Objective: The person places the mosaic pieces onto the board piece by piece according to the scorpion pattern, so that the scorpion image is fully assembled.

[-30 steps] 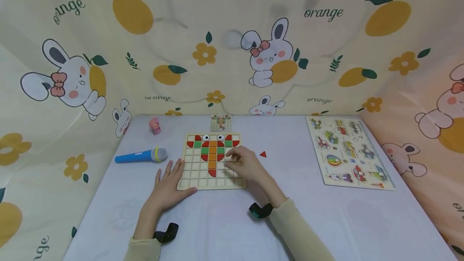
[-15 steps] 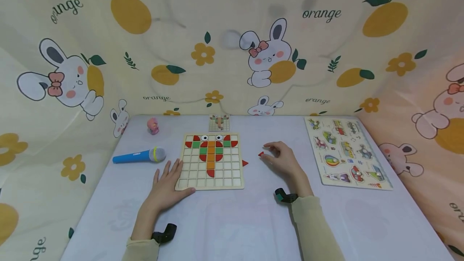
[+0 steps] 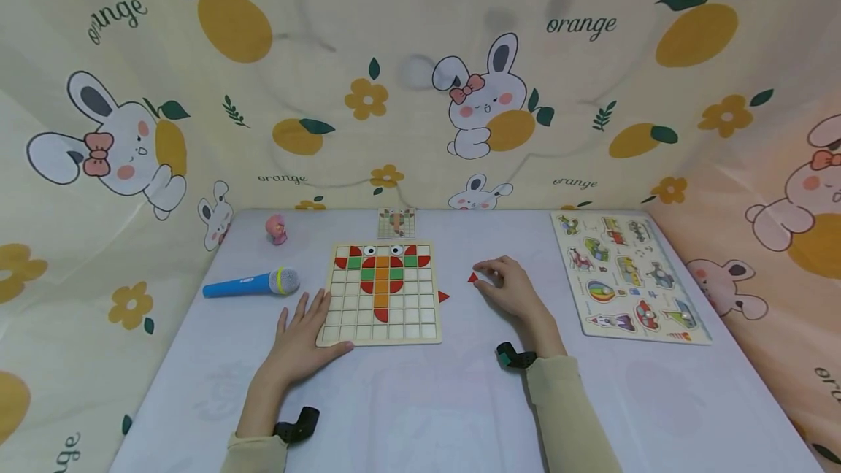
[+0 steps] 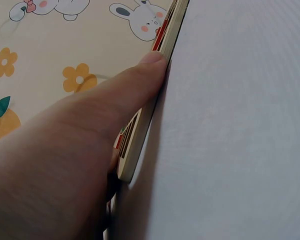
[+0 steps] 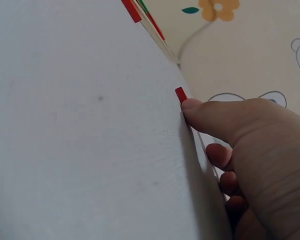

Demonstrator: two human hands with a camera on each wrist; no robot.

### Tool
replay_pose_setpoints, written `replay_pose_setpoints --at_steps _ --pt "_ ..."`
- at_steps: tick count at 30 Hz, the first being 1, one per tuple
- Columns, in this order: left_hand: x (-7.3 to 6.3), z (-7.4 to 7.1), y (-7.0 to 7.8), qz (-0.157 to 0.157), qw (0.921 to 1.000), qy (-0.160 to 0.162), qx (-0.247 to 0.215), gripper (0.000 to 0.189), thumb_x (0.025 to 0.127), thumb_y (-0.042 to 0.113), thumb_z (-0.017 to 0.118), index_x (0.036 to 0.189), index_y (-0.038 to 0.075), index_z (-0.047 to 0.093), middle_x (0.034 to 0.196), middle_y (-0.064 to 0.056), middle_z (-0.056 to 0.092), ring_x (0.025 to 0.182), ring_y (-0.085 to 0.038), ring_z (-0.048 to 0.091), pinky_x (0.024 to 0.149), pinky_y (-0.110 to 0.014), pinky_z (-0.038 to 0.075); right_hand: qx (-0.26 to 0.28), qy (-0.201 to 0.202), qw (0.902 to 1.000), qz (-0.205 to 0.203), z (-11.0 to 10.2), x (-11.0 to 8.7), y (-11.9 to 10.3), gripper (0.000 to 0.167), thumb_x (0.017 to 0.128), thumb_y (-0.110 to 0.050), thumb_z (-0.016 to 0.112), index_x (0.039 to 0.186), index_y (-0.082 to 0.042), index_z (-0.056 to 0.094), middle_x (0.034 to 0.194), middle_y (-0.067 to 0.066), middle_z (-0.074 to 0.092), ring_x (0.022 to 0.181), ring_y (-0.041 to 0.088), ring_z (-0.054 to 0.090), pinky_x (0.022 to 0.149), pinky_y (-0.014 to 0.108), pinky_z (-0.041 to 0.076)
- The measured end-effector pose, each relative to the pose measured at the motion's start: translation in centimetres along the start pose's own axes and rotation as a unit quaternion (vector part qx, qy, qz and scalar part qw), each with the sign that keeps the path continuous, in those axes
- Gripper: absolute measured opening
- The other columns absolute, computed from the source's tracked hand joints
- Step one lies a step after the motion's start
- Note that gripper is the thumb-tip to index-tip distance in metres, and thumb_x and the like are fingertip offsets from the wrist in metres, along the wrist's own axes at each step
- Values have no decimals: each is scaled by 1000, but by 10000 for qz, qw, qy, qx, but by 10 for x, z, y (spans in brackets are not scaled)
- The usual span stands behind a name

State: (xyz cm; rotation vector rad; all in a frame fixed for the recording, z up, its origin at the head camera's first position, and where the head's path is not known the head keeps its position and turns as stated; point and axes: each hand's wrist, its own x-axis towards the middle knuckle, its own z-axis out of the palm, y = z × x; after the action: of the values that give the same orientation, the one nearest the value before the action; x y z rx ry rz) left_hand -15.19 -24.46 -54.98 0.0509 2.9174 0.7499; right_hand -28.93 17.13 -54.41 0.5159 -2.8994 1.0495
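Note:
My left hand (image 3: pixel 304 338) rests with spread fingers along the left side and front corner of a wooden grid board (image 3: pixel 414 327). Its thumb (image 4: pixel 135 80) lies against the board's edge in the left wrist view. Red, green and orange pieces and two eye pieces form a figure on the grid. To the right of the board, my right hand (image 3: pixel 512 290) pinches a small red triangle piece (image 3: pixel 472 278) between thumb and index finger, close over the table. In the right wrist view the thumb covers part of that red piece (image 5: pixel 180 94). Another red triangle (image 3: pixel 444 297) lies at the board's right edge.
A small pattern card (image 3: pixel 396 223) lies behind the board. On the left are a blue toy microphone (image 3: pixel 246 285) and a pink figurine (image 3: pixel 277 229). A picture puzzle board (image 3: pixel 631 276) lies at the right. Printed cloth hangs behind the table.
My right hand has moved right, from over the board to the red triangle, and now pinches it. The other triangle at the board's edge has come into view. The left hand stays put.

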Motion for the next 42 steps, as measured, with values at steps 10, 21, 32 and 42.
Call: replay_pose_setpoints --at_steps 10,21,32,42 --pt "0 0 -1 61 10000 46 -15 118 87 74 70 169 4 21 177 -16 16 164 -44 0 126 -71 -8 -24 -45 10000 79 3 0 -1 22 98 -22 77 119 -16 79 118 11 65 111 30 56 95 47 48" --pt "0 1 2 11 10000 11 -56 119 87 75 70 169 5 20 177 -16 16 164 -44 -1 126 -71 -8 206 161 9997 31 -6 0 -7 24 98 -23 78 118 -10 78 115 10 69 101 27 60 89 43 51" --pt "-2 -1 3 -28 10000 -12 -6 119 87 75 69 169 5 20 177 -17 14 163 -46 -1 125 -72 -9 770 -715 9896 -982 33 -1 -95 21 95 -26 83 112 -15 79 106 2 68 92 20 58 76 29 49" --pt "-2 -1 4 -39 10000 -5 -31 119 86 75 70 169 4 20 177 -18 15 163 -46 -1 125 -72 -9 319 -1373 9801 -1397 72 -9 -104 20 93 -38 84 110 -27 81 112 -8 67 110 14 56 91 38 35"
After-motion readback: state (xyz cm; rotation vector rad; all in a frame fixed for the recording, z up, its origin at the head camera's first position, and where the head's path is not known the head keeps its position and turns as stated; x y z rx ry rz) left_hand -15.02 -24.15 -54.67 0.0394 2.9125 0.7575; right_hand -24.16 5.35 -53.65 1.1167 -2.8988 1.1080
